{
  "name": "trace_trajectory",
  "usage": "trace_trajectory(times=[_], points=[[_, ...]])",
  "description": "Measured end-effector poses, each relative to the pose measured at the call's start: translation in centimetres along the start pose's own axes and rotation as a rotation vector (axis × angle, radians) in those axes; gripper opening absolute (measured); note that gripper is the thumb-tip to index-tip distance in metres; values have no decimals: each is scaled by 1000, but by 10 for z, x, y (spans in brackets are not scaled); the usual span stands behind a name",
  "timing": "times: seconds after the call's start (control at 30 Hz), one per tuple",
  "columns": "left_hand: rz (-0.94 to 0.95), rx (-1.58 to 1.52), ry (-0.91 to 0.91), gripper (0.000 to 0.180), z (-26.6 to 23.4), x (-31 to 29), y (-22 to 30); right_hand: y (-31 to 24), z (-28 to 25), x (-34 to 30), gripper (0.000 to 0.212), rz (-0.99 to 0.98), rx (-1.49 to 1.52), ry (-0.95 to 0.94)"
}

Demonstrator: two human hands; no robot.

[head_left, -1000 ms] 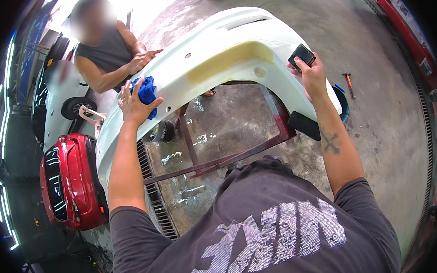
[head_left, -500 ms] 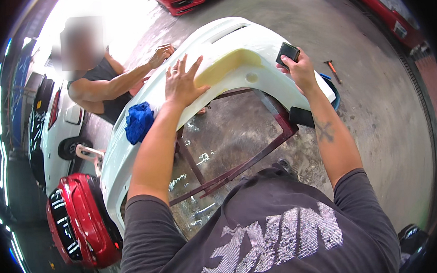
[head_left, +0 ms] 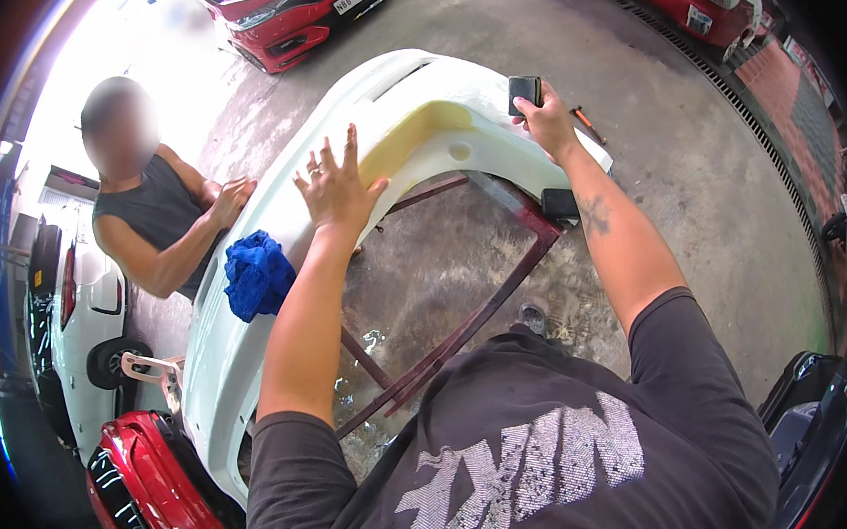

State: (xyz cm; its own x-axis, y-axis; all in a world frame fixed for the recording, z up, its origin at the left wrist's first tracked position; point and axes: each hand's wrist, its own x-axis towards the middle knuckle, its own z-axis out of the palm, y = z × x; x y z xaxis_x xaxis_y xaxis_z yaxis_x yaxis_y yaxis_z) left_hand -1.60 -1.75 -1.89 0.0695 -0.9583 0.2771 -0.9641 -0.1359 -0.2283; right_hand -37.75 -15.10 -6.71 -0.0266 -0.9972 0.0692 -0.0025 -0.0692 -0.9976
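We reached over the white bumper (head_left: 286, 197) before us.
A blue cloth (head_left: 258, 277) lay on its left; our left hand (head_left: 336, 190) was spread over its middle, our right hand (head_left: 547, 124) pinched a dark block (head_left: 525, 92) above its right end, and a co-worker (head_left: 162, 213) was at its far edge.

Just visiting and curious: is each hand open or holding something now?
Left hand: open, holding nothing.
Right hand: closed, holding a black block.

blown-out glare at upper left, dark curved fisheye rim
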Motion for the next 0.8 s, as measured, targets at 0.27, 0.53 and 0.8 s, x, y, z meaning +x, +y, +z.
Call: trace_trajectory(times=[0.27, 0.53, 0.8], points=[[-26, 1, 18, 103, -28, -72, -44, 27, -10, 11, 19, -256, -189, 19], [197, -663, 201, 74, -55, -117, -40, -25, 90, -121, 20, -679, -336, -433], [214, -795, -214, 36, -49, -158, -17, -40, 138, -206, 27, -603, -832, -745]])
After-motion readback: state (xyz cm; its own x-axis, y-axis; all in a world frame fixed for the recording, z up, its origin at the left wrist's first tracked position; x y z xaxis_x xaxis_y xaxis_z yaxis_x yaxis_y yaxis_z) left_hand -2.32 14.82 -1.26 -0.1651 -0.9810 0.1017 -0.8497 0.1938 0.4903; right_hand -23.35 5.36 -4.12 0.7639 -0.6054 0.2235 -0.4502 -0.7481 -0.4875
